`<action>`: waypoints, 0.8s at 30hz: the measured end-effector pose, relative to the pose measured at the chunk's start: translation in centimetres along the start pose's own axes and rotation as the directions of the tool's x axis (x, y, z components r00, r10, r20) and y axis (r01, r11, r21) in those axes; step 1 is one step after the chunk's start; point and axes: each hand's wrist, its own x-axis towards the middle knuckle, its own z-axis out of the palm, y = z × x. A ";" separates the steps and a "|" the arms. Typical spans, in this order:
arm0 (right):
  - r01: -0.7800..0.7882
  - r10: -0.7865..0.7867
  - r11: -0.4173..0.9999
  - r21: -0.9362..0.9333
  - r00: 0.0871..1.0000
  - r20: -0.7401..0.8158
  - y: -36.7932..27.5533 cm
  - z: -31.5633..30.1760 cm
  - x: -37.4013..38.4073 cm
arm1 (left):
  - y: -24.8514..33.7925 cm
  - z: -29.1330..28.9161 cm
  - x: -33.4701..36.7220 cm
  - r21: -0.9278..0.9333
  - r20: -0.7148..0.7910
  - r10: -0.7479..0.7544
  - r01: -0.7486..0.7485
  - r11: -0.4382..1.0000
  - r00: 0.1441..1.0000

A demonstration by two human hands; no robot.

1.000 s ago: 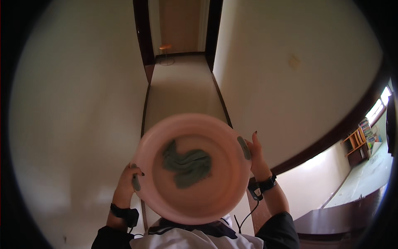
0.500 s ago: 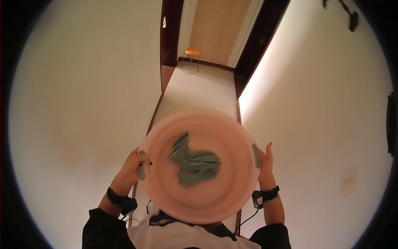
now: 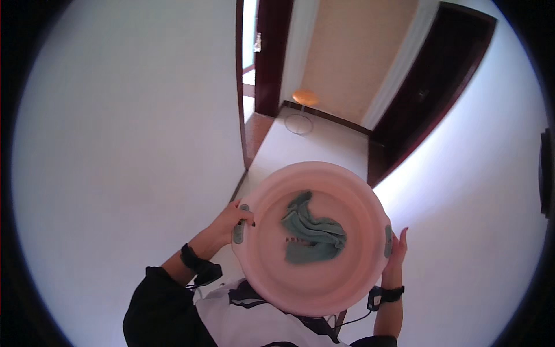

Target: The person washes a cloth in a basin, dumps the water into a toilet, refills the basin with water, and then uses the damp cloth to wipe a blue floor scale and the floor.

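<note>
A round pink basin (image 3: pixel 315 289) with grey-green grips on its sides is held up in front of my body. On its bottom lies a crumpled grey-green cloth (image 3: pixel 315 234), wet-looking and folded on itself. My left hand (image 3: pixel 230 221) grasps the left grip, thumb over the rim and the other fingers hidden beneath. At the opposite side my right hand (image 3: pixel 397 251) holds the right grip, its thumb pointing up along the outside and its fingers mostly behind the basin wall. Both wrists wear black bands with small boxes and cables.
Walls flank a narrow corridor with a pale floor (image 3: pixel 332 147). Farther along stands a stool (image 3: pixel 304 98) with an orange seat and thin metal legs. A dark door (image 3: pixel 272 58) stands open at the left; another dark door (image 3: pixel 430 81) is on the right.
The view has swung and moved forward along the corridor, so the stool and doors look nearer. The basin appears farther right in the picture, still between both hands with the cloth inside.
</note>
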 end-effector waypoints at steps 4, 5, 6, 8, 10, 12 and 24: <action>-0.033 0.033 0.999 0.002 0.998 -0.054 1.9 -2.0 1.0 | -1.7 -1.4 0.8 0.020 -0.044 -0.101 0.102 0.995 0.994; -0.023 0.022 1.000 -0.013 0.999 -0.047 -0.5 -1.1 3.4 | 0.1 -0.2 3.0 -0.031 -0.027 -0.096 0.095 0.995 0.995; -0.031 0.030 0.999 -0.018 0.999 -0.025 -2.6 -0.5 6.1 | 2.2 0.9 5.1 -0.039 -0.016 -0.088 0.087 0.995 0.996; -0.044 0.044 0.999 -0.019 0.999 0.025 -4.5 -0.8 11.2 | 4.6 1.7 9.7 -0.046 -0.028 -0.102 0.101 0.994 0.994; 0.012 -0.012 1.000 -0.028 1.000 0.002 -4.6 -2.0 15.5 | 4.0 0.7 15.0 -0.037 -0.009 -0.077 0.076 0.996 0.997; 0.007 -0.007 1.000 -0.010 0.998 -0.067 -4.8 -2.5 19.5 | 4.9 0.6 19.1 -0.018 -0.033 -0.099 0.099 0.995 0.995; -0.042 0.010 0.981 -0.190 0.986 -0.165 -6.6 -3.9 60.3 | 16.2 -4.6 57.6 0.051 -0.017 -0.108 0.108 0.993 0.994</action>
